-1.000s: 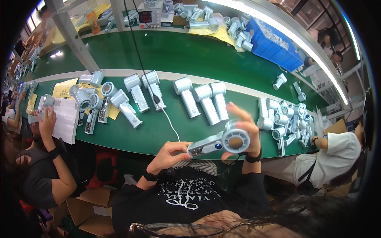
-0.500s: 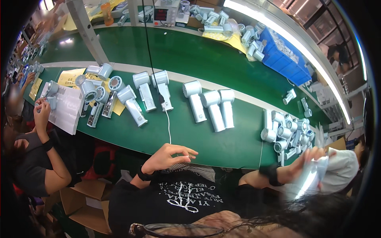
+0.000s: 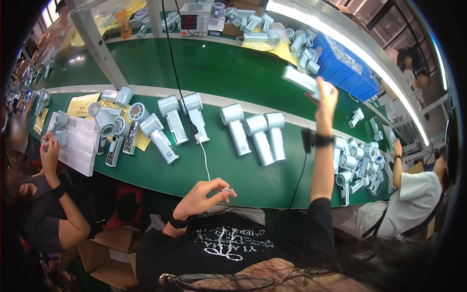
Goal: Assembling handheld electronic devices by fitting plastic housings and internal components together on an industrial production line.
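My right hand (image 3: 325, 100) is raised over the far green surface, wrapped around a light blue hair dryer (image 3: 297, 78). The handle points up and left; the head end is partly hidden in my palm. By the near table edge, my left hand (image 3: 206, 197) has its thumb and fingers pinched together, with something small and whitish at the tips that I cannot make out. A white cable (image 3: 206, 160) runs down behind this hand from a black connector (image 3: 195, 130). Ahead stand several similar hair dryers, such as a close pair (image 3: 260, 138) and a single one (image 3: 236, 129).
A heap of hair dryers (image 3: 359, 163) lies at the table's right. More, some with opened handles (image 3: 114, 151), lie left beside a co-worker's hand (image 3: 50, 151). A blue crate (image 3: 343, 73) stands far right. A black cord (image 3: 300, 180) hangs from my right wrist strap.
My right hand has swung from low at the right up and forward over the far surface, carrying the hair dryer. My left hand stays near the table edge, its fingers curled a little more.
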`<state>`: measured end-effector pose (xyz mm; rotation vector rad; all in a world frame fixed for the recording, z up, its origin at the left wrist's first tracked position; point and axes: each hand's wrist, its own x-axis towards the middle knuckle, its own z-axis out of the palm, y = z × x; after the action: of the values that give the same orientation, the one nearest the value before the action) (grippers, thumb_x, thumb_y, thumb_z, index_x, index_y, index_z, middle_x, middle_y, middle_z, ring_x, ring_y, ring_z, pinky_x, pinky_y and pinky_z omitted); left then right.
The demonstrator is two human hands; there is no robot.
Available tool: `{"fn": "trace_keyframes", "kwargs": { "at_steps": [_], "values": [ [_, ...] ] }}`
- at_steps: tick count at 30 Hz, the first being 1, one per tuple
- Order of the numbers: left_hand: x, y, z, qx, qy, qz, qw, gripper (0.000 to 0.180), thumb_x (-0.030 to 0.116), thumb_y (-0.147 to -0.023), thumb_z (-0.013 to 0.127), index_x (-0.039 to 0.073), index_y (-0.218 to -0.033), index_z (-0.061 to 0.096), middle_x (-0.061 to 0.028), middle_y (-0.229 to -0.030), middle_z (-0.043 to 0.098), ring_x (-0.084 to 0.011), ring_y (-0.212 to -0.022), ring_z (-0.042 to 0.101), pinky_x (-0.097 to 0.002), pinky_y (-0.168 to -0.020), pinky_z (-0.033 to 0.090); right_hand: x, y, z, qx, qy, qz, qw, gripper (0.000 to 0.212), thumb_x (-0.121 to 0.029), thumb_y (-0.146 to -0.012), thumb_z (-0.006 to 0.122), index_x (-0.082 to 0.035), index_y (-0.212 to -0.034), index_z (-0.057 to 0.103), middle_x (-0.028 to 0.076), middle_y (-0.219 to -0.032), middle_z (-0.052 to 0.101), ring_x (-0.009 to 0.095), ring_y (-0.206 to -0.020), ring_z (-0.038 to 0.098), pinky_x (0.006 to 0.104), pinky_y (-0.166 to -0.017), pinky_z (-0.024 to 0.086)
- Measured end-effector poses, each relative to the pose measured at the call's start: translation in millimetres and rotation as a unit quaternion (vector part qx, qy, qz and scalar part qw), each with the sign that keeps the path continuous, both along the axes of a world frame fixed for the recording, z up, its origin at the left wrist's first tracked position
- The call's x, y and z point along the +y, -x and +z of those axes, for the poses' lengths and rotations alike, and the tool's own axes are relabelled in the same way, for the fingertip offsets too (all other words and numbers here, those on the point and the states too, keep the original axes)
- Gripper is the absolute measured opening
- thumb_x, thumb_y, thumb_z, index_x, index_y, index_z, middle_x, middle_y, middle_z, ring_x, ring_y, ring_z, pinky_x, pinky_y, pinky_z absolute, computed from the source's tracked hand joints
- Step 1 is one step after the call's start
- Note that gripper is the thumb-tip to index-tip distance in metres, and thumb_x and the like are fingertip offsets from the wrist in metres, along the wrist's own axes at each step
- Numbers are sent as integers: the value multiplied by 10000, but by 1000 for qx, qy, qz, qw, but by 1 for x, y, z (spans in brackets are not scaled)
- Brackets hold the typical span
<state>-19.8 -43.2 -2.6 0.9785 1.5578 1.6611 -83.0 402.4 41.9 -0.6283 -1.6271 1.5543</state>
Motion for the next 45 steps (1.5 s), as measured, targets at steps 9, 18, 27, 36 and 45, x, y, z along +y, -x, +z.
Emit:
{"fn": "trace_keyframes", "kwargs": {
  "at_steps": [9, 18, 27, 36, 45],
  "values": [
    [-7, -1, 5, 46, 23, 35, 998, 92, 16, -934, 533, -29, -971, 604, -106, -942, 702, -160, -783, 670, -280, -729, 530, 34, 60, -94, -310, -305, -278, 857, 815, -452, -728, 798, -29, -1317, 427, 217, -1289, 503, 388, -1224, 472, 506, -1053, 325],
    [4, -11, 9, 23, 19, 30, 999, 102, 20, -939, 525, -29, -966, 611, -93, -950, 696, -148, -790, 660, -277, -723, 526, -31, -31, -81, -199, -306, 447, 817, 509, -181, -794, 758, -66, -1215, 495, 162, -1393, 491, 298, -1286, 439, 440, -1093, 317],
    [39, -23, 2, 305, 13, 150, 940, 80, 14, -890, 589, -22, -961, 594, -120, -834, 632, -238, -710, 620, -322, -641, 477, -55, -118, -57, -50, -75, 202, 975, 370, -124, -820, 727, -62, -1082, 472, 176, -1210, 613, 222, -1065, 598, 328, -916, 482],
    [89, -35, 21, 505, -96, 183, 838, 179, -1, -800, 672, -39, -953, 587, -97, -771, 568, -242, -626, 515, -348, -583, 398, -144, -156, -45, 74, 177, 37, 981, 317, -149, -877, 673, 3, -1074, 477, 195, -1103, 627, 196, -985, 605, 320, -882, 481],
    [75, -38, 16, 557, -34, 206, 804, 187, 4, -785, 658, -46, -950, 587, -87, -712, 494, -230, -622, 490, -345, -592, 390, -175, -150, -43, 69, 167, 0, 984, 365, -197, -865, 704, -6, -1073, 473, 146, -1055, 603, 181, -926, 594, 302, -827, 489]
  ]
}}
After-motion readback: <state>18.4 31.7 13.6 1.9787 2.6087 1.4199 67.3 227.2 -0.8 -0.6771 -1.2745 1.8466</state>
